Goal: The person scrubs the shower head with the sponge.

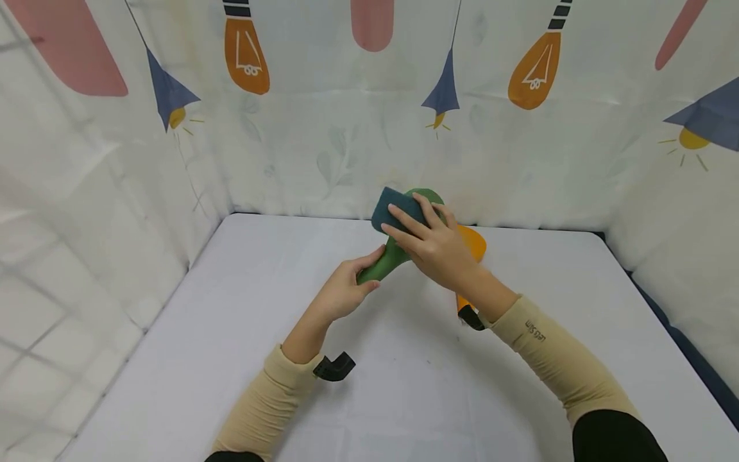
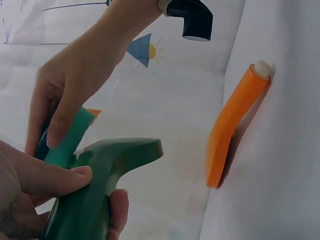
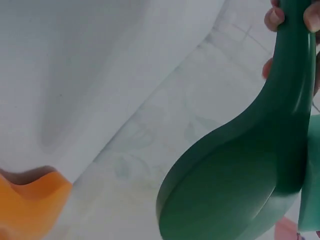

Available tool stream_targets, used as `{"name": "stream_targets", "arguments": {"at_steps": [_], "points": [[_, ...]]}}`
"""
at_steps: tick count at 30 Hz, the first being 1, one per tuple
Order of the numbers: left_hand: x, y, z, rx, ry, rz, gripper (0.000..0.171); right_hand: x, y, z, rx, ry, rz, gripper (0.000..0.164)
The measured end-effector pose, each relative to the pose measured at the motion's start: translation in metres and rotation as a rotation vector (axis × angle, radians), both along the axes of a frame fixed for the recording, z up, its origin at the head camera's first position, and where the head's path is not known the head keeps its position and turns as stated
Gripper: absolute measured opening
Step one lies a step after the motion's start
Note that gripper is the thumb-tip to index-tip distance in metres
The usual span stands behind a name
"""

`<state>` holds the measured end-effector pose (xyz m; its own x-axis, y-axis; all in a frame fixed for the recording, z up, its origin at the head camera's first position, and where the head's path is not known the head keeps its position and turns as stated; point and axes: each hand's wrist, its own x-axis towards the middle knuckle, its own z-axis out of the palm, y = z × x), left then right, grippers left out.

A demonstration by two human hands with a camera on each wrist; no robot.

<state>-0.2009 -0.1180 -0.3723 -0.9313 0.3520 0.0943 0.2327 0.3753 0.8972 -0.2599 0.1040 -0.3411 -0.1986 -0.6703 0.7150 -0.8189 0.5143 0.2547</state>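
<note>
My left hand [image 1: 342, 292] grips the handle of a green tool [image 1: 392, 258] with a broad round head, shaped like a shower head, tilted above the table. My right hand [image 1: 443, 255] holds a two-tone sponge [image 1: 383, 210], dark on its outer side, against the head end. In the left wrist view the thumb and fingers pinch the sponge [image 2: 76, 136], its lighter green layer facing the tool. The right wrist view shows the tool's smooth, rounded underside [image 3: 225, 185]; the sponge [image 3: 312, 185] touches its far side.
An orange tool [image 1: 473, 242] of similar shape lies on the white table [image 1: 260, 269] behind my right forearm, partly hidden. Its handle [image 2: 235, 125] ends in a white stub. Patterned white cloth [image 1: 358, 128] hangs along the table's back and sides.
</note>
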Motion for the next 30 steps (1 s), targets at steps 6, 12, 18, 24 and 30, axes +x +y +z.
{"name": "stream_targets", "arguments": {"at_steps": [6, 12, 18, 24, 30], "points": [[0.003, 0.003, -0.002, -0.041, 0.022, 0.022, 0.061, 0.008, -0.008, 0.005, 0.155, 0.033, -0.054, 0.046], [0.004, 0.005, -0.003, -0.048, 0.065, 0.054, 0.062, 0.000, 0.000, 0.018, 0.057, -0.031, -0.037, 0.046], [0.005, 0.007, -0.002, -0.078, 0.087, 0.070, 0.063, -0.011, 0.011, 0.027, -0.117, -0.156, -0.115, 0.037], [0.007, 0.007, -0.002, -0.111, 0.082, 0.104, 0.064, -0.015, 0.008, 0.023, -0.202, -0.182, -0.184, 0.036], [0.004, 0.006, -0.005, -0.093, 0.108, 0.109, 0.062, -0.005, -0.010, 0.013, -0.053, -0.024, -0.132, 0.040]]}}
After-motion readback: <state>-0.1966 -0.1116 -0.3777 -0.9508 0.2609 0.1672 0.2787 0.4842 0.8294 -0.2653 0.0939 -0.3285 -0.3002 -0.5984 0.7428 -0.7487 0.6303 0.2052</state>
